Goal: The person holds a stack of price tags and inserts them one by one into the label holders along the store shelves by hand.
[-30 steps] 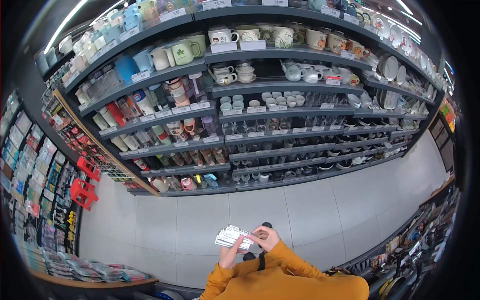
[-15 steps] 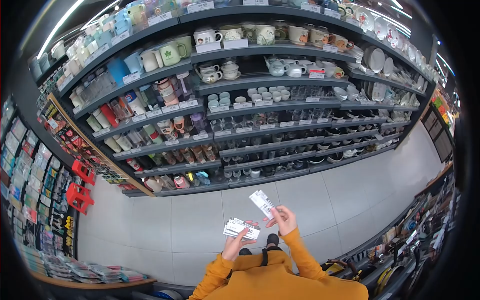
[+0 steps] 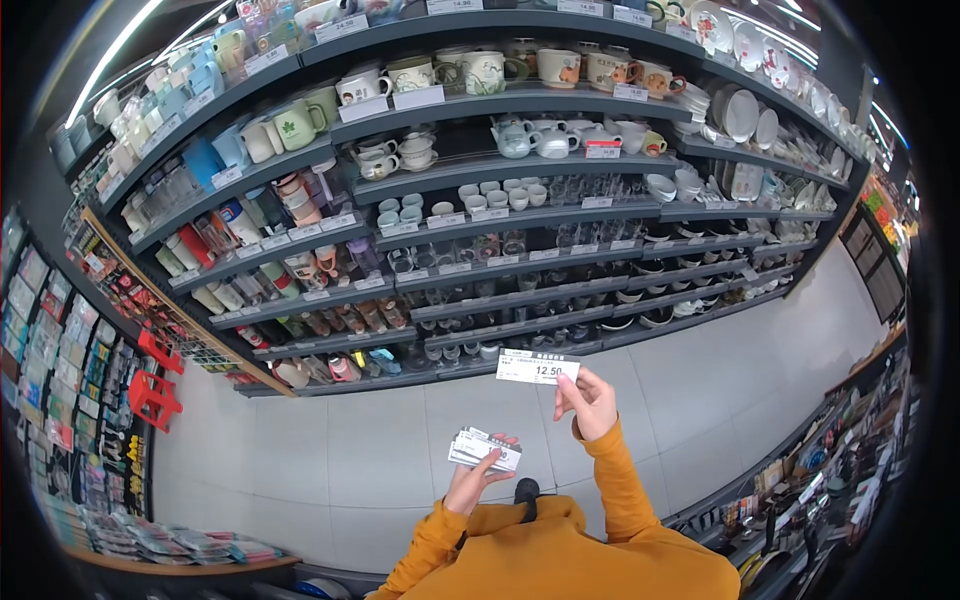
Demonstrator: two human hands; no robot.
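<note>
My right hand (image 3: 590,402) pinches a single white price tag (image 3: 536,368) marked 12.50 by its right end, held out in front of the lowest shelf. Lower and to the left, my left hand (image 3: 470,484) grips a fanned stack of similar price tags (image 3: 484,450), thumb on top. The two hands are apart. Both sleeves are orange. Beyond the single tag stands a shelf unit (image 3: 500,172) of mugs, teapots, small cups and glasses, with price tags along the shelf edges.
Red stools (image 3: 154,400) stand on the grey tiled floor (image 3: 390,440) at the left, beside a rack of packaged goods (image 3: 50,350). Packets (image 3: 180,538) lie on a low ledge at lower left. Kitchenware (image 3: 800,480) lines the lower right. Plates (image 3: 740,115) fill the upper right shelves.
My right hand has drawn one tag off the stack and carried it up and forward, turning it level. My left hand still holds the rest. The shelves have shifted left in view.
</note>
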